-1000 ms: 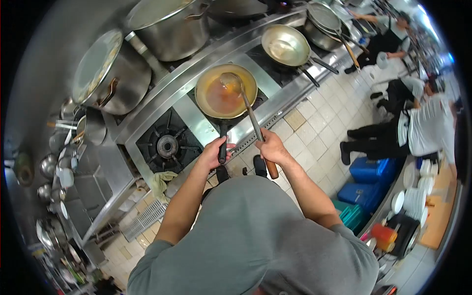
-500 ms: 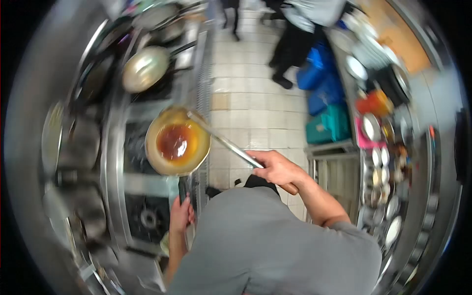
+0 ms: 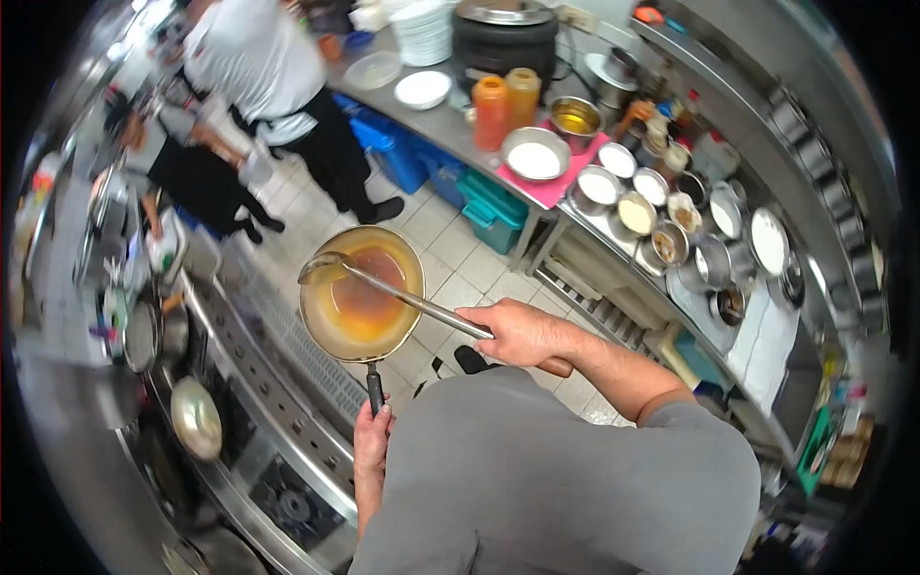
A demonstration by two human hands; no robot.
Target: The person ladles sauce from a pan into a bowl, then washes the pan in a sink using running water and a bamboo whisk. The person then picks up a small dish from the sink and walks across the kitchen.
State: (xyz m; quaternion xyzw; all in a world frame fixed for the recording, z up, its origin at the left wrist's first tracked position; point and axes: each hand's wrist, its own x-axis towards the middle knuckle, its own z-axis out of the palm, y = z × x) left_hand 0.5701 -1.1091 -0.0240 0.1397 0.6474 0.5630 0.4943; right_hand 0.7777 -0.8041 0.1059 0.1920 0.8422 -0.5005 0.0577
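Observation:
My left hand point(image 3: 373, 433) is wrapped round the black handle of a round pan point(image 3: 412, 278), held in the air over the floor beside the stove. Reddish-brown liquid point(image 3: 369, 305) pools in the pan. In my right hand point(image 3: 517, 333) is the long metal shaft of a ladle point(image 3: 422, 305), whose wooden end sticks out behind the fist. The ladle's bowl rests at the pan's upper left rim, over the liquid.
The stove point(image 3: 278, 412) with another pan point(image 3: 195, 418) is at left. A counter point(image 3: 460, 134) at right bears orange bottles, a white bowl point(image 3: 537, 154) and several pots. Blue and teal bins point(image 3: 492, 209) stand beneath. Two people point(image 3: 278, 77) are at upper left.
The view has turned from the stove toward the counter. The pan has been lifted off the stove and carried out over the floor, with the ladle still in it.

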